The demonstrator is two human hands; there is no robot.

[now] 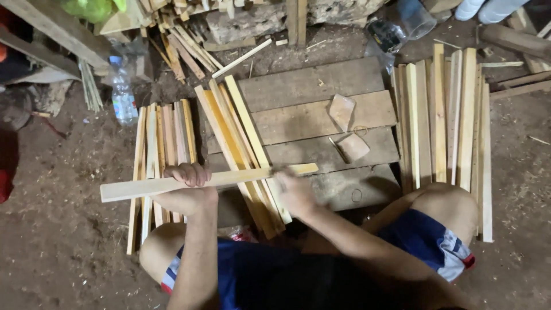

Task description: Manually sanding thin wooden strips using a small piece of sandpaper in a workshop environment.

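The left hand (188, 175) is closed around a long pale wooden slat (206, 180), fingers curled over its top edge and the palm under it, so the slat is clamped there. From this grip the slat runs both ways: a short free end sticks out past it to the person's left, and the longer part reaches across to the right, rising slightly as it goes. Its long axis lies crosswise to the body, nearly level above the knees.

The right hand (294, 190) sits well along that longer part, just short of the slat's far right end. It is blurred; it looks pressed onto or wrapped about the slat, but I cannot tell whether the fingers close on it or whether something is held against the wood. The right hand is the nearer one to the right tip, the left hand to the left tip.

Just beyond the left grip lies a row of thin slats (163, 149) on the dirt floor; beyond the right hand a fan of yellowish slats (238, 132) leans over dark planks (313, 109). Farther right is another laid-out batch of slats (445, 120), and far off to the left a plastic bottle (122, 95).
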